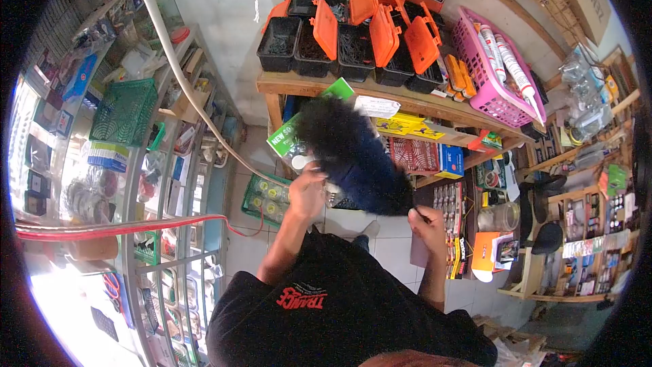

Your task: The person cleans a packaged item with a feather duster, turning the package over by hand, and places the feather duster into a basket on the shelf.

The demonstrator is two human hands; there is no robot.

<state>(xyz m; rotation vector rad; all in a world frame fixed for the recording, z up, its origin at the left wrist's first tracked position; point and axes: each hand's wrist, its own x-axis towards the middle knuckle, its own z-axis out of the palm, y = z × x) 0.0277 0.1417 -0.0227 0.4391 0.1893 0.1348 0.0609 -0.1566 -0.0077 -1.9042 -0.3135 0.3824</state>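
Right hand [426,224]: grip closed on the thin end of the duster [370,163]. The duster, dark and blurred at its upper end, slants up and left before the wooden shelf [407,100]. Left hand [307,194]: raised beside the duster, near a green card [282,140]; whether its grip holds anything cannot be told. Above: black bins [354,47] with orange lids [385,36], left of a pink basket [481,88].

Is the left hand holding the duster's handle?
No, the right hand holds the handle of the dark, fluffy duster.
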